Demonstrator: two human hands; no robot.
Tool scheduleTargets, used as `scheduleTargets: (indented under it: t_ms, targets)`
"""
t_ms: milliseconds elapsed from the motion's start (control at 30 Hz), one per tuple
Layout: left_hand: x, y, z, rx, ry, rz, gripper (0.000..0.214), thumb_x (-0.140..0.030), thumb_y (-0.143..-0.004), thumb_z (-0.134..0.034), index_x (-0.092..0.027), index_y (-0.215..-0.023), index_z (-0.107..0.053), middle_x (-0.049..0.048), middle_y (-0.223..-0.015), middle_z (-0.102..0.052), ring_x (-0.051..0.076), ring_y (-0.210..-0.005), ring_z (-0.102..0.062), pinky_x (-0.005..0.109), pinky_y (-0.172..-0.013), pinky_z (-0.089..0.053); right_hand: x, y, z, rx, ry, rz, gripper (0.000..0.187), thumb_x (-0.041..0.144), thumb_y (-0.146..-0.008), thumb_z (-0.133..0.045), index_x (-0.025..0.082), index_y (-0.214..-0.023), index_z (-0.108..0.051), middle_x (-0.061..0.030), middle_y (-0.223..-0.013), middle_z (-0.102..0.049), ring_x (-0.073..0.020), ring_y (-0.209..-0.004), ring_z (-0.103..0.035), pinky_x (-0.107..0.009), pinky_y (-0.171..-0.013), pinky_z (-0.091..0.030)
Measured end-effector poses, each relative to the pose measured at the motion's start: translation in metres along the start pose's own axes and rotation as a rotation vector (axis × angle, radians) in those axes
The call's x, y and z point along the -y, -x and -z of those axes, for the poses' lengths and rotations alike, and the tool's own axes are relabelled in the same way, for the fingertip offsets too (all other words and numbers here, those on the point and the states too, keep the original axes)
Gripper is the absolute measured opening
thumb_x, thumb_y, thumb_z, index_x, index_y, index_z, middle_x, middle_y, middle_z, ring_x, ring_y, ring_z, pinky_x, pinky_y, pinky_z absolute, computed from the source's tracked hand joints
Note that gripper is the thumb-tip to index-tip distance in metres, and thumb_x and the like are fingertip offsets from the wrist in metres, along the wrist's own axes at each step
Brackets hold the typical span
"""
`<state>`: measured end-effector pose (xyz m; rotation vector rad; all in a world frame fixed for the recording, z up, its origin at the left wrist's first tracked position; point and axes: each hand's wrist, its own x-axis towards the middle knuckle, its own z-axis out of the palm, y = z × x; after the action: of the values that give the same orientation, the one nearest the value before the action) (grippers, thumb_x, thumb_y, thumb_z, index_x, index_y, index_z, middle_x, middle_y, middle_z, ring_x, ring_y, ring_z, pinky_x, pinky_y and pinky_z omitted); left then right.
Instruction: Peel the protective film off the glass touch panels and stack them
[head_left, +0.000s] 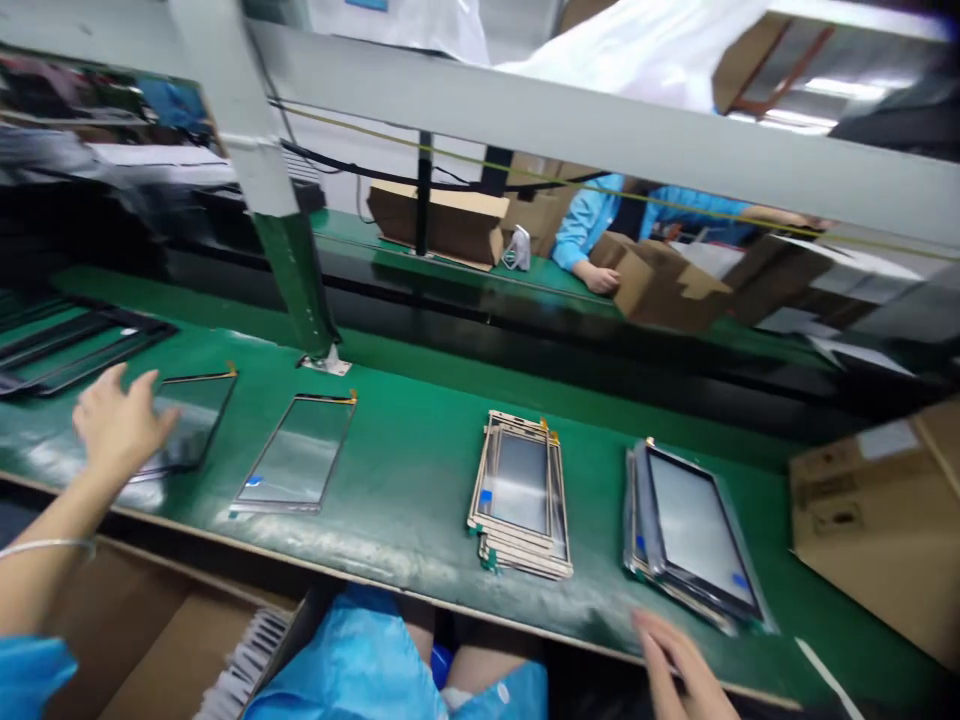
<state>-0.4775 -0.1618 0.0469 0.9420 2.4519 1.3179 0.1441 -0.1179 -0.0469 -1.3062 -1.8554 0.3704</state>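
My left hand [120, 420] is stretched out over the green table [420, 470], its fingers resting on a single dark glass panel [191, 420] at the left. A second single panel [296, 455] lies just to the right of it. In the middle sits a stack of beige-framed panels [521, 495], and to its right a stack of black-framed panels [694, 530]. My right hand [679, 670] is at the table's front edge, fingers extended, just below the black-framed stack and holding nothing.
Long black frames [75, 345] lie at the far left. A green post [296, 280] stands on the table behind the panels. A cardboard box [881, 520] sits at the right. Across the line, a person in a blue sleeve [589, 225] handles a box [664, 280].
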Motion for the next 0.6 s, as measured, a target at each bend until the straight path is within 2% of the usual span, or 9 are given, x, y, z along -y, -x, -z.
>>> scheduleTargets:
  t_ms: [67,100,133,200,267,300,400,500,600]
  targets:
    - [-0.024,0.018,-0.051,0.06,-0.136,-0.351,0.043,-0.054,-0.082,-0.051,-0.02,-0.108,-0.057,0.0111,-0.124,-0.058,0.039,-0.132,-0.035,0.048,-0.101,-0.038,-0.001,-0.013,-0.021,0.039,0.039,0.048,0.024,0.038,-0.091,-0.049,0.021,-0.09,-0.065,-0.0109,-0.102,-0.068,-0.0251,-0.095,-0.064,-0.04,-0.083,-0.051]
    - [-0.037,0.032,-0.081,0.144,-0.15,-0.431,0.044,-0.054,-0.082,-0.049,-0.018,-0.105,-0.06,0.012,-0.121,-0.06,0.036,-0.127,-0.042,0.047,-0.103,-0.037,0.001,-0.023,-0.036,0.049,0.045,0.062,0.025,0.037,-0.091,-0.047,0.02,-0.092,-0.064,-0.0125,-0.108,-0.067,-0.0259,-0.1,-0.062,-0.042,-0.087,-0.049]
    - [-0.05,0.049,-0.113,0.267,-0.158,-0.501,0.042,-0.051,-0.083,-0.047,-0.017,-0.103,-0.062,0.011,-0.116,-0.064,0.031,-0.117,-0.052,0.044,-0.101,-0.039,0.003,-0.034,-0.051,0.06,0.051,0.064,0.026,0.037,-0.091,-0.046,0.019,-0.095,-0.064,-0.0138,-0.114,-0.065,-0.0265,-0.106,-0.059,-0.044,-0.09,-0.048]
    - [-0.077,0.086,-0.174,0.485,-0.169,-0.615,0.035,-0.046,-0.085,-0.047,-0.02,-0.098,-0.067,0.006,-0.107,-0.069,0.023,-0.107,-0.058,0.038,-0.099,-0.041,0.008,-0.051,-0.081,0.076,0.067,0.071,0.029,0.037,-0.091,-0.045,0.017,-0.106,-0.061,-0.0155,-0.121,-0.061,-0.0271,-0.114,-0.055,-0.047,-0.094,-0.045]
    - [-0.1,0.118,-0.222,0.63,-0.199,-0.66,0.028,-0.042,-0.086,-0.05,-0.021,-0.09,-0.069,0.005,-0.103,-0.069,0.022,-0.104,-0.059,0.036,-0.097,-0.042,0.012,-0.06,-0.104,0.086,0.091,0.077,0.034,0.037,-0.091,-0.043,0.017,-0.114,-0.058,-0.0165,-0.127,-0.057,-0.0276,-0.12,-0.05,-0.049,-0.097,-0.042]
    - [-0.109,0.13,-0.239,0.674,-0.224,-0.654,0.029,-0.04,-0.088,-0.05,-0.019,-0.086,-0.069,0.0063,-0.098,-0.069,0.022,-0.101,-0.059,0.038,-0.095,-0.043,0.013,-0.06,-0.111,0.086,0.105,0.079,0.035,0.037,-0.091,-0.042,0.016,-0.116,-0.057,-0.0169,-0.13,-0.056,-0.0279,-0.122,-0.048,-0.05,-0.098,-0.041]
    - [-0.127,0.149,-0.266,0.772,-0.292,-0.58,0.029,-0.039,-0.091,-0.05,-0.014,-0.09,-0.065,0.0069,-0.095,-0.067,0.021,-0.095,-0.061,0.044,-0.09,-0.045,0.014,-0.055,-0.122,0.064,0.134,0.068,0.036,0.035,-0.092,-0.04,0.015,-0.117,-0.056,-0.0181,-0.134,-0.052,-0.0287,-0.127,-0.044,-0.051,-0.099,-0.039]
    - [-0.133,0.148,-0.27,0.877,-0.325,-0.471,0.026,-0.036,-0.091,-0.053,-0.014,-0.103,-0.061,0.0073,-0.106,-0.064,0.02,-0.095,-0.061,0.043,-0.086,-0.049,0.013,-0.052,-0.121,0.045,0.091,0.043,0.035,0.034,-0.092,-0.041,0.015,-0.118,-0.055,-0.0179,-0.134,-0.052,-0.0279,-0.128,-0.042,-0.05,-0.1,-0.038]
    - [-0.134,0.139,-0.271,1.025,-0.314,-0.339,0.026,-0.034,-0.091,-0.054,-0.015,-0.108,-0.06,0.0076,-0.109,-0.062,0.02,-0.093,-0.062,0.04,-0.081,-0.052,0.011,-0.053,-0.119,0.04,-0.002,0.013,0.034,0.034,-0.091,-0.043,0.016,-0.117,-0.056,-0.0173,-0.133,-0.053,-0.0267,-0.127,-0.043,-0.05,-0.101,-0.038]
